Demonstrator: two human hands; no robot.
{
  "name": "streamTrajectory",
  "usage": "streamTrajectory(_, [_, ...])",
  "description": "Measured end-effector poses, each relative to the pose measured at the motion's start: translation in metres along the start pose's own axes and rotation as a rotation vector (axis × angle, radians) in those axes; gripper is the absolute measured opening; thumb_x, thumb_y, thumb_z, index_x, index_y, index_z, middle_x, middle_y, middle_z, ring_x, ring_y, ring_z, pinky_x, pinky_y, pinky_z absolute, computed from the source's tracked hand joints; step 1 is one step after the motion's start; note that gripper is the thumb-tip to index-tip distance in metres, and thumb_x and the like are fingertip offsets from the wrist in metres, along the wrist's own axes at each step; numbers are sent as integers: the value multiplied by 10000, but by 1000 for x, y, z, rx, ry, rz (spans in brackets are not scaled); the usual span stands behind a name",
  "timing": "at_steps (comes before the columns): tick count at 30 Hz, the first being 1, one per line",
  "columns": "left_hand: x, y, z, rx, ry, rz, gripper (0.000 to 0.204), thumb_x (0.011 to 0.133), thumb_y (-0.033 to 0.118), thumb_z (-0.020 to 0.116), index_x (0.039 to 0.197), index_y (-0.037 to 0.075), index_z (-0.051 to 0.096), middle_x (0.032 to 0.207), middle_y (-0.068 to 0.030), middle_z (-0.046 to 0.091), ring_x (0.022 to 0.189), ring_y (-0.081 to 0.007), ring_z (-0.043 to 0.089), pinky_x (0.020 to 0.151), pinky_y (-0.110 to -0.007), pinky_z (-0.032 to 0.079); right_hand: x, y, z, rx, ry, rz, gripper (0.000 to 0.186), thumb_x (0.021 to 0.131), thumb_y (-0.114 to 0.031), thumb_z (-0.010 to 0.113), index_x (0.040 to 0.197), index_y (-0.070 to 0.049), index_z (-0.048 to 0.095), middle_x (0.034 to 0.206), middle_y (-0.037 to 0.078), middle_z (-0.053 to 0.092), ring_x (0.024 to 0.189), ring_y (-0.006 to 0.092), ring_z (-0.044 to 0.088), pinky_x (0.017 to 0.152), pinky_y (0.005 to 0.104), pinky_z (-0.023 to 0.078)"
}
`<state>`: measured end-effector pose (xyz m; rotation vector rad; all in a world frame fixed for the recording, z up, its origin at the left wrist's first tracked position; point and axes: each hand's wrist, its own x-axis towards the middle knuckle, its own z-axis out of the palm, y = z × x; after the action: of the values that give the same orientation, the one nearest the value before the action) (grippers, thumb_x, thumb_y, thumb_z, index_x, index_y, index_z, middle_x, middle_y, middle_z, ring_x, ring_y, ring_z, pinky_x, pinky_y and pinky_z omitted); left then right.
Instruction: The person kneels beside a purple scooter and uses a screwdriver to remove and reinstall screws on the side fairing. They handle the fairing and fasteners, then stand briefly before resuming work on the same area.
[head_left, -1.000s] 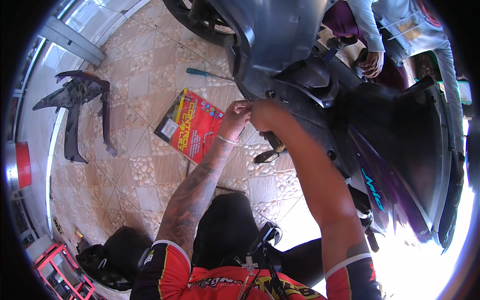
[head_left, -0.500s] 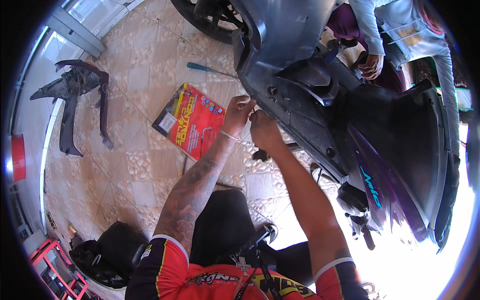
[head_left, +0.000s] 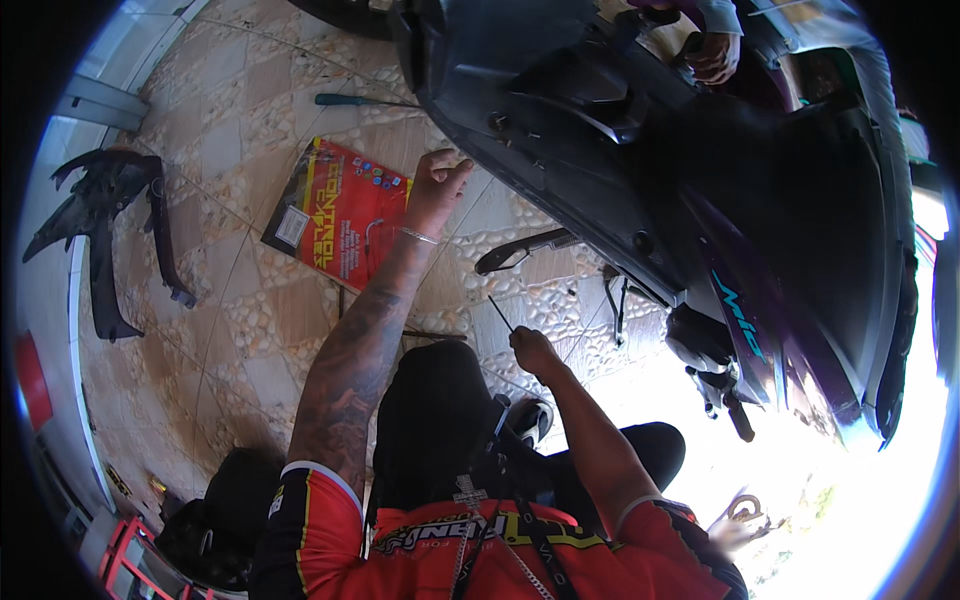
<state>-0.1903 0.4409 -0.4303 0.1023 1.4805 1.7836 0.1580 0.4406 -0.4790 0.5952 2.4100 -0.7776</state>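
Note:
A dark motor scooter with a purple side panel (head_left: 745,290) fills the right of the view. Beside its lower edge is my left hand (head_left: 440,185), fingers curled together; whatever they pinch, if anything, is too small to make out. My right hand (head_left: 535,352) is lower, over the floor in front of my knees and apart from the scooter. It is closed around a thin dark rod-like tool (head_left: 501,314), whose shaft points up and left; the fist hides its other end.
A red and yellow flat package (head_left: 345,215) lies left of my left hand. Beyond it is a teal-handled screwdriver (head_left: 345,99). Dark plastic fairing pieces (head_left: 105,215) lie at far left. A black slotted part (head_left: 525,250) sticks out under the scooter. Another person's hand (head_left: 715,57) is across it.
My right hand has pulled away from my left hand and the scooter's edge, down toward me, with the thin tool now visible. The view has shifted, and my left hand stays near the edge.

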Motion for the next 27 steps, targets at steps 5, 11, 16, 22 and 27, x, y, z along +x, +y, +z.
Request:
streamTrajectory(5, [0, 2, 6, -60, -41, -9, 428, 868, 235, 782, 1189, 122, 522, 892, -22, 600, 708, -83, 556, 589, -221, 451, -4, 20, 29, 206, 89, 323, 299, 946, -248, 583, 1160, -41, 592, 1187, 259, 583, 1024, 418, 614, 867, 472, 512])
streamTrajectory(11, [-5, 7, 7, -26, -32, 4, 391, 885, 231, 762, 1169, 127, 515, 851, 3, 574, 683, -77, 541, 569, -222, 430, -20, -22, -81, 1314, 1072, 183, 712, 930, -213, 680, 1505, -139, 267, 1422, 181, 428, 1256, 310, 512, 954, 420, 507])
streamTrajectory(16, [-10, 8, 16, -73, -53, -16, 394, 902, 220, 737, 1202, 131, 497, 851, -2, 573, 678, -81, 543, 577, -225, 436, -12, -22, -154, 1655, 730, 227, 845, 842, -145, 761, 1509, -153, 244, 1494, 137, 378, 1286, 272, 476, 995, 454, 472])
streamTrajectory(22, [-19, 7, 24, 1, -33, -34, 476, 906, 239, 728, 1274, 112, 453, 895, -21, 577, 723, -93, 560, 617, -245, 457, 100, -25, -118, 1619, 525, 201, 626, 859, -134, 710, 1414, -137, 421, 1390, 120, 517, 1153, 237, 580, 878, 445, 489])
streamTrajectory(27, [-25, 8, 20, 13, -55, -44, 538, 898, 267, 735, 1310, 104, 430, 909, -28, 578, 768, -98, 566, 650, -254, 468, 129, -9, -88, 1549, 525, 183, 127, 809, -61, 651, 914, -89, 584, 928, 65, 661, 880, 196, 625, 748, 410, 488])
